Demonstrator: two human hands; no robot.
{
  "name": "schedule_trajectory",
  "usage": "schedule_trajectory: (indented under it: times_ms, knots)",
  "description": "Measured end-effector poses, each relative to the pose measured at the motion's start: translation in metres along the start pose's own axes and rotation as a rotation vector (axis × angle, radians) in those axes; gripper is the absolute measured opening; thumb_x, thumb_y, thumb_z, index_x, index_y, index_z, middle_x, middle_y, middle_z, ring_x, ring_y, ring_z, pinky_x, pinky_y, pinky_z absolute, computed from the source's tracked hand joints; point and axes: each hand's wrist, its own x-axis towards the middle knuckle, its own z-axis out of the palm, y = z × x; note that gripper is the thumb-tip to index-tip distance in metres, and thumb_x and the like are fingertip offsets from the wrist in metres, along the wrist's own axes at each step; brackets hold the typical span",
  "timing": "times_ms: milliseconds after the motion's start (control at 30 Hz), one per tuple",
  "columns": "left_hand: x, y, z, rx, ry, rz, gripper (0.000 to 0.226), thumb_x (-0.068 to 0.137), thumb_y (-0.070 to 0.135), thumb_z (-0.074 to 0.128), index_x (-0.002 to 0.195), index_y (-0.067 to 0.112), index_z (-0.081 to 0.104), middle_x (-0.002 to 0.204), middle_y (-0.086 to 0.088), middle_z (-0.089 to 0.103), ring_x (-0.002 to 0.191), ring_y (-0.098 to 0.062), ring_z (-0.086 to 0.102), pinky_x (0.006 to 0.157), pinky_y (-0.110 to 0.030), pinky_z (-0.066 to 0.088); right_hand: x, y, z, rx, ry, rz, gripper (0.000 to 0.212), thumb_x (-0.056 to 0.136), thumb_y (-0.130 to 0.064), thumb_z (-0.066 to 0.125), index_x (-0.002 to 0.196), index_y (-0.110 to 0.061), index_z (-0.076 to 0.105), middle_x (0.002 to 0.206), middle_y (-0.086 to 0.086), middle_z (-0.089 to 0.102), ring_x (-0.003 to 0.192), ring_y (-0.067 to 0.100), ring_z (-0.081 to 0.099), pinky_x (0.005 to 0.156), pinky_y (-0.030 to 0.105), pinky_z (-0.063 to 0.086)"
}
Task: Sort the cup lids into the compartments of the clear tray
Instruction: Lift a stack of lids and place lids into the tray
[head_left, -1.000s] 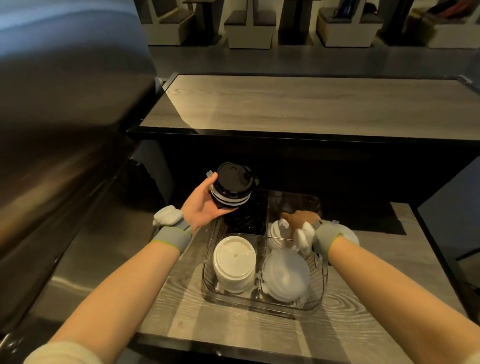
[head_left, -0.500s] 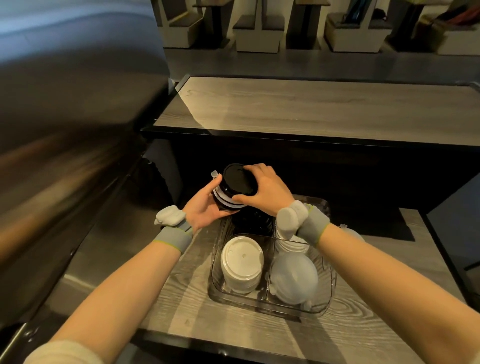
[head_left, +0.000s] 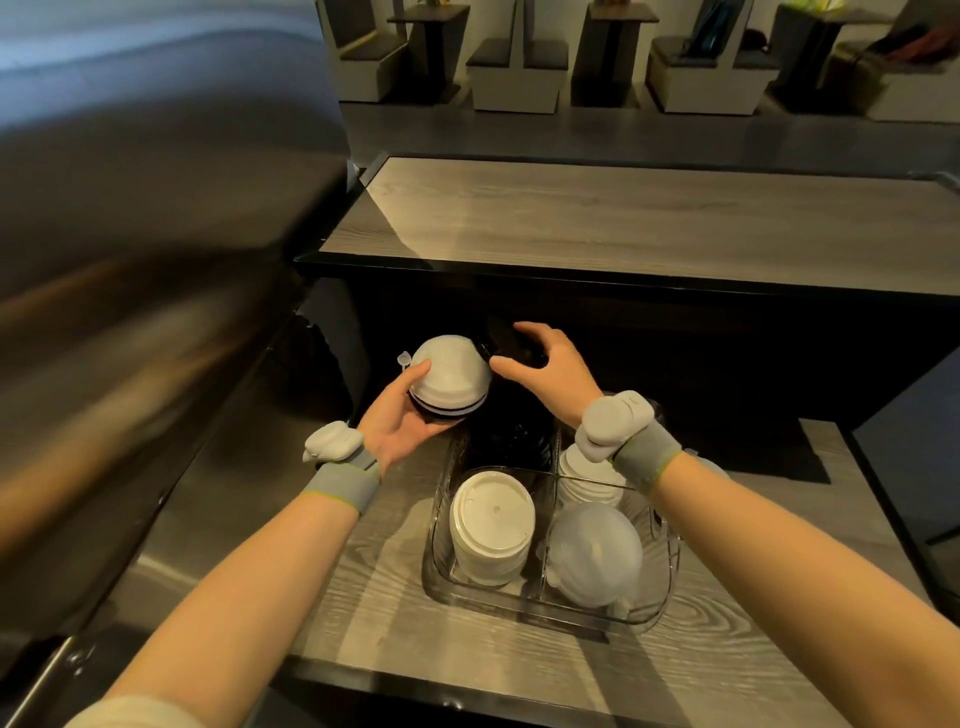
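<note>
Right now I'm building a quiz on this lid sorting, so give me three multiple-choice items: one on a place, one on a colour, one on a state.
1. Where is the flat white lid stack in the clear tray?
A. near-left compartment
B. near-right compartment
C. on the table beside the tray

2. What colour is the top lid of the mixed stack in the left hand?
A. black
B. translucent white
C. red

3. What is the right hand doing?
A. resting flat on the table
B. pinching a black lid beside the stack
C. pressing down in the tray

Key: 1 A, it stands in the compartment nearest the person, on the left. 2 B, a pale dome tops the stack, with black lids beneath. 3 B, its grip closes on a dark lid above the tray.
</note>
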Motion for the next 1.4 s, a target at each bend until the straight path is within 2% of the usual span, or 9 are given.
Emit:
schedule_trajectory:
  times_ms: [133,267,433,600,800,933,1033,1167,1400]
  knots:
    - [0.0,0.015,-0.017,-0.122,0.06,0.037,0.026,0.093,0.025,0.051,0.112,0.008,0.057,0.103,-0.013,0.068,0.101,-0.029,0.061,0.068,-0.044,0.058,-0.002,0.025,0.002,-0.522,-0.103,0.033,0.069,0.075,-0.046,0.067,0.133,-0.022,0.041,0.129,0.011,0.04,0.123,0.029,0.034,0.101,0.035,0.03]
    - [-0.004,0.022,-0.027,-0.121,0.09,0.052,0.02,0.091,0.026,0.054,0.103,0.01,0.058,0.094,-0.012,0.071,0.092,-0.028,0.063,0.058,-0.042,0.059,-0.006,0.046,0.021,-0.745,-0.243,-0.06,0.073,0.074,-0.05,0.066,0.135,-0.022,0.039,0.133,0.009,0.04,0.123,0.029,0.035,0.104,0.037,0.027]
    - [-0.008,0.023,-0.024,-0.095,0.057,0.035,0.023,0.092,0.025,0.054,0.108,0.009,0.057,0.106,-0.013,0.066,0.099,-0.029,0.062,0.068,-0.046,0.058,-0.002,0.059,0.034,-0.906,-0.325,-0.092,0.072,0.076,-0.052,0.064,0.137,-0.026,0.037,0.141,0.009,0.037,0.13,0.029,0.031,0.108,0.039,0.023]
    - [-0.007,0.023,-0.022,-0.032,0.018,0.013,0.023,0.093,0.027,0.051,0.107,0.01,0.058,0.106,-0.013,0.067,0.1,-0.028,0.062,0.072,-0.045,0.055,0.001,0.052,0.02,-0.808,-0.33,-0.039,0.066,0.076,-0.059,0.06,0.134,-0.033,0.043,0.139,0.007,0.034,0.129,0.028,0.029,0.108,0.039,0.02]
    - [-0.005,0.016,-0.009,0.084,-0.019,-0.019,0.026,0.092,0.027,0.053,0.11,0.01,0.058,0.108,-0.013,0.066,0.101,-0.028,0.062,0.077,-0.043,0.051,-0.001,0.012,0.009,-0.286,0.06,-0.151,0.041,0.088,-0.037,0.056,0.126,-0.021,0.05,0.124,0.004,0.051,0.116,0.022,0.046,0.097,0.032,0.027]
    - [-0.005,0.006,0.005,0.197,-0.07,-0.038,0.028,0.091,0.029,0.053,0.113,0.012,0.058,0.098,-0.013,0.073,0.092,-0.026,0.068,0.07,-0.041,0.058,-0.005,-0.004,0.019,-0.246,-0.097,-0.176,0.067,0.083,-0.042,0.062,0.14,-0.022,0.034,0.145,0.003,0.036,0.133,0.021,0.029,0.111,0.04,0.024]
    - [-0.007,0.001,0.012,0.187,-0.095,-0.064,0.03,0.091,0.036,0.051,0.11,0.013,0.059,0.094,-0.011,0.074,0.09,-0.026,0.069,0.068,-0.041,0.057,-0.007,-0.001,0.023,-0.363,-0.131,-0.209,0.08,0.077,-0.047,0.068,0.142,-0.017,0.031,0.145,0.005,0.034,0.132,0.023,0.029,0.108,0.033,0.025]
    - [-0.006,-0.005,0.012,0.156,-0.155,-0.054,0.046,0.091,0.053,0.042,0.112,0.017,0.063,0.106,-0.01,0.073,0.096,-0.027,0.069,0.069,-0.04,0.058,-0.012,0.006,0.019,-0.266,-0.107,-0.166,0.082,0.075,-0.043,0.071,0.142,-0.017,0.032,0.144,0.003,0.036,0.132,0.02,0.031,0.106,0.029,0.027]
    - [-0.006,-0.017,0.011,0.134,-0.139,-0.045,0.05,0.09,0.056,0.04,0.11,0.017,0.064,0.104,-0.009,0.073,0.098,-0.026,0.068,0.076,-0.043,0.054,-0.025,0.007,0.011,0.028,-0.115,-0.055,0.075,0.079,-0.032,0.069,0.142,-0.017,0.03,0.144,0.004,0.038,0.13,0.019,0.039,0.105,0.03,0.034]
